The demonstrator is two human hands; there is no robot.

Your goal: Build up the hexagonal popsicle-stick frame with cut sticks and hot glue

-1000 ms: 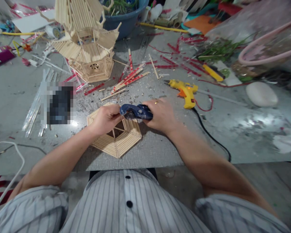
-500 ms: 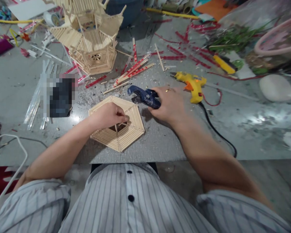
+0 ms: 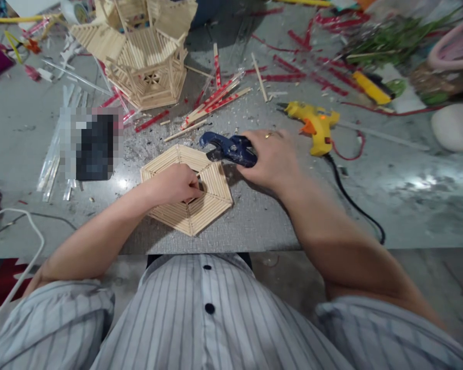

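Observation:
A hexagonal panel of thin wooden sticks [image 3: 210, 208] lies flat near the table's front edge, with a dark opening at its middle. Over that opening, my left hand [image 3: 175, 184] has its fingers pinched together and pointing down. Whatever they hold is hidden. My right hand [image 3: 268, 162] is wrapped round the handles of a blue pipe cutter [image 3: 231, 147]. The cutter's jaws are apart, and its metal blade is by the panel's upper right edge. I cannot tell whether the blade touches the panel.
A wooden-stick pagoda model [image 3: 150, 56] stands at the back left. Loose sticks [image 3: 216, 105] and red wrapper strips lie beyond the panel. To the right rests a yellow glue gun [image 3: 314, 123] with a black cord [image 3: 341, 187]. A blurred dark object [image 3: 95, 146] lies left.
My left fingers have shifted slightly down and left over the panel's middle opening. My right hand keeps its grip on the pipe cutter beside the panel. The view has tilted slightly downward.

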